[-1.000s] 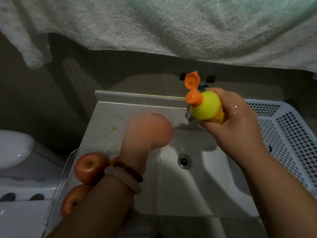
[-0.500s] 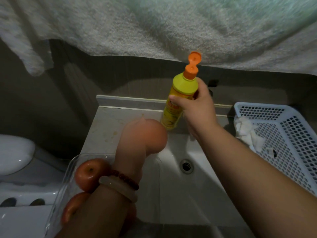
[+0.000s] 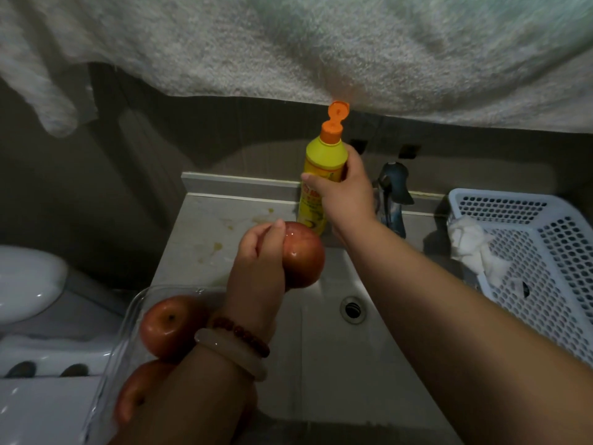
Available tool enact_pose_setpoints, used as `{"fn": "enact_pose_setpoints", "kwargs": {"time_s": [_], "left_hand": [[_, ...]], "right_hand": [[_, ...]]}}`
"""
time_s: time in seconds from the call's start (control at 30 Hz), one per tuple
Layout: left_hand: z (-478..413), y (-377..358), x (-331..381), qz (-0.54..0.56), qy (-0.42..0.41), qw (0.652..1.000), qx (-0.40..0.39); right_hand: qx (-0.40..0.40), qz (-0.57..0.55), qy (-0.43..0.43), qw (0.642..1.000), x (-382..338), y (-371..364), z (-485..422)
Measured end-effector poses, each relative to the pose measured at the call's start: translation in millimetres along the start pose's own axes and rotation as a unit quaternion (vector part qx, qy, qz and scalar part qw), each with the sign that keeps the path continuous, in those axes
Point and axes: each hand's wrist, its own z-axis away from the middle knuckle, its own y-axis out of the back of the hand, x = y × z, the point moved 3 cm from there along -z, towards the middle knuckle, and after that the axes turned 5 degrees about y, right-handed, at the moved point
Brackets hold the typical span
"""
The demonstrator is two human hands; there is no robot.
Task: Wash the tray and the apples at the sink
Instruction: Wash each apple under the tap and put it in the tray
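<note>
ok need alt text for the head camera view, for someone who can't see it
Over a sink, a person's left hand holds a wet apple while the right hand grips an upright yellow soap bottle with its orange cap open. Two more apples sit in a clear tray at left; a white basket stands at right.

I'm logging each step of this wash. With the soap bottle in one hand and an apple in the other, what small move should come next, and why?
Probably let go of the yellow bottle: the right hand holds it upright at the counter's back edge, cap flipped open. That frees it to rub the wet apple that the left hand holds over the sink.
</note>
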Motion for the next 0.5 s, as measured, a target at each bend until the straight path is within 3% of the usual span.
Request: {"fn": "enact_pose_setpoints", "kwargs": {"time_s": [0.23,0.33,0.43,0.5], "left_hand": [[2.0,-5.9,-2.2,0.007,-0.003,1.000,-0.005],[2.1,-8.0,-2.0,0.011,-0.007,1.000,-0.002],[3.6,-14.4,-2.8,0.008,-0.007,1.000,-0.018],[5.7,-22.0,-5.3,0.017,-0.002,0.998,-0.054]], "right_hand": [[-0.014,0.042,-0.016,0.999,-1.8,1.7,-0.2],[0.020,0.057,-0.029,0.998,-4.9,20.1,22.0],[0.009,0.069,0.017,0.997,-9.9,39.3,68.0],[-0.061,0.130,0.099,0.985,-11.9,40.4,103.8]]}}
